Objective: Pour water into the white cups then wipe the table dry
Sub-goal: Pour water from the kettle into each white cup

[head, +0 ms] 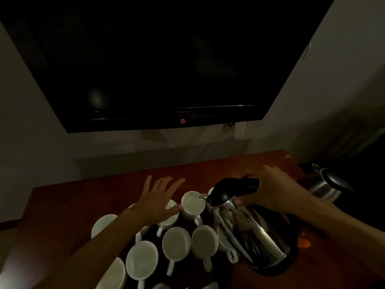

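Fingers (pixel 268 170) of my right hand (pixel 273 186) are curled tight round the black handle (pixel 245 183) of the steel kettle (pixel 256 234), which I hold tipped over to the left, its base lifted towards me and its spout (pixel 205 197) at the rim of one white cup (pixel 192 204). A thin glint of water (pixel 199 196) runs from the spout into that cup.

My left hand (pixel 158 202) holds nothing. Its fingers are straight and spread wide, palm down, above the cups at the back of the group. The thumb lies just beside the cup being filled; I cannot tell whether it touches the rim.

The other white cups (pixel 176 241) stand close together on the reddish-brown worktop (pixel 83 201), in front of and to the left of the kettle, most with their handles turned towards me. The light is too dim to tell how full they are.

A second steel kettle (pixel 327 184) stands upright at the far right, well apart from the cups. On the wall above hangs a dark television (pixel 145 59) with a small red light (pixel 182 121) on its lower edge.
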Available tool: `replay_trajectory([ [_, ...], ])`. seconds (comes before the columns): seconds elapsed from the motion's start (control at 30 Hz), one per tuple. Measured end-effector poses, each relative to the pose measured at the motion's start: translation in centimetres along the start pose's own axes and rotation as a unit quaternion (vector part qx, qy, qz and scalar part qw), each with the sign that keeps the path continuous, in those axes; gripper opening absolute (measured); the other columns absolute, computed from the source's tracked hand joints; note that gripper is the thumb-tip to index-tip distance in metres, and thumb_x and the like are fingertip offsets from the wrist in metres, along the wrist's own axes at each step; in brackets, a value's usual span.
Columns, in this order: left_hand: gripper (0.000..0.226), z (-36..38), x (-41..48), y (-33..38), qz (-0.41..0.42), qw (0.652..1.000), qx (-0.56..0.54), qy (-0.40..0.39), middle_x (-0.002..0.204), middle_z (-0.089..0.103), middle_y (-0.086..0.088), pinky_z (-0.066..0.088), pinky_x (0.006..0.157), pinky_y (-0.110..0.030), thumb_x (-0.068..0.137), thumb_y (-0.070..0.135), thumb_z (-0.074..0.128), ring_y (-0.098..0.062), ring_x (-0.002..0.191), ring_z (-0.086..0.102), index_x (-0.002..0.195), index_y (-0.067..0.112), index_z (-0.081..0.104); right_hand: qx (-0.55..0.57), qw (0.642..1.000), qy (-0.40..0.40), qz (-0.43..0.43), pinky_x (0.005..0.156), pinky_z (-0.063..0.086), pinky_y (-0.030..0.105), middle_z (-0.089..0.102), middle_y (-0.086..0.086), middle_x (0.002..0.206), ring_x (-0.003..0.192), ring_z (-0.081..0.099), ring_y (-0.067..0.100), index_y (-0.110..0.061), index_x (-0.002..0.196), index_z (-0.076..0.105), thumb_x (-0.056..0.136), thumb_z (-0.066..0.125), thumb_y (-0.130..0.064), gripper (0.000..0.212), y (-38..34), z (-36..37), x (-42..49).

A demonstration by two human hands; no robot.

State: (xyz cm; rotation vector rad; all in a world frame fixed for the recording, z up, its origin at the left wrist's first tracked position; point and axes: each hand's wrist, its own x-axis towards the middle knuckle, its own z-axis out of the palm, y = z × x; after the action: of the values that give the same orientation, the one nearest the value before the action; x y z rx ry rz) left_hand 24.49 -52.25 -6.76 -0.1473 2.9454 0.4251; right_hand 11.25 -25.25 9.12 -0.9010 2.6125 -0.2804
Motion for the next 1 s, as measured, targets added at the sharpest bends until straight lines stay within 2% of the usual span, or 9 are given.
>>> replay_trajectory([
  [0.2,0.080,0.3,0.5,0.4,0.004,1.000,-0.001,-0.005,0.164,0.009,-0.003,-0.013,0.118,-0.057,0.097,0.065,0.037,-0.018,0.153,0.000,0.155,0.042,-0.012,-0.009,1.000,-0.013,0.001,0.061,0.043,0.011,0.060,-0.023,0.086,0.076,0.059,-0.008,-0.037,0.111,0.062,0.066,0.086,-0.051,0.054,-0.2,0.3,0.3],
  [0.33,0.080,0.6,0.5,0.5,0.002,1.000,0.000,-0.003,0.164,0.008,-0.002,-0.013,0.118,-0.057,0.096,0.065,0.037,-0.018,0.153,0.001,0.155,0.043,-0.012,-0.017,0.999,-0.028,0.006,0.062,0.042,0.012,0.056,-0.024,0.084,0.076,0.057,-0.008,-0.035,0.114,0.061,0.067,0.085,-0.049,0.054,-0.4,0.5,0.6],
  [0.53,0.080,1.0,0.6,0.3,0.000,1.000,-0.002,-0.001,0.165,0.006,-0.004,-0.013,0.118,-0.057,0.096,0.067,0.036,-0.019,0.153,-0.001,0.155,0.043,-0.012,-0.021,0.999,-0.028,0.011,0.053,0.042,0.010,0.058,-0.022,0.080,0.066,0.058,-0.010,-0.040,0.106,0.060,0.066,0.086,-0.051,0.049,-0.9,0.3,0.8],
  [0.63,0.081,0.9,0.7,0.1,0.004,1.000,-0.011,0.005,0.165,0.007,-0.003,-0.015,0.118,-0.057,0.095,0.068,0.037,-0.019,0.153,-0.001,0.155,0.044,-0.012,-0.026,0.999,-0.026,0.011,0.059,0.044,0.013,0.058,-0.021,0.082,0.071,0.058,-0.006,-0.035,0.112,0.062,0.066,0.086,-0.050,0.054,-1.1,0.4,1.0],
  [0.87,0.081,0.9,0.3,-0.1,-0.001,1.000,0.002,0.003,0.164,0.008,-0.004,-0.014,0.117,-0.056,0.095,0.069,0.035,-0.020,0.153,0.001,0.154,0.044,-0.013,-0.022,0.999,-0.030,0.001,0.068,0.050,0.016,0.058,-0.020,0.083,0.076,0.059,-0.005,-0.032,0.113,0.063,0.068,0.086,-0.046,0.052,-1.8,0.3,0.9],
  [1.0,0.080,0.5,0.0,-0.1,0.002,1.000,0.009,0.001,0.164,0.008,-0.004,-0.015,0.117,-0.056,0.096,0.067,0.036,-0.019,0.153,-0.001,0.155,0.042,-0.012,-0.029,0.999,-0.031,-0.001,0.062,0.045,0.012,0.059,-0.021,0.084,0.075,0.059,-0.006,-0.030,0.113,0.064,0.069,0.086,-0.045,0.051,-2.0,0.2,1.0],
])
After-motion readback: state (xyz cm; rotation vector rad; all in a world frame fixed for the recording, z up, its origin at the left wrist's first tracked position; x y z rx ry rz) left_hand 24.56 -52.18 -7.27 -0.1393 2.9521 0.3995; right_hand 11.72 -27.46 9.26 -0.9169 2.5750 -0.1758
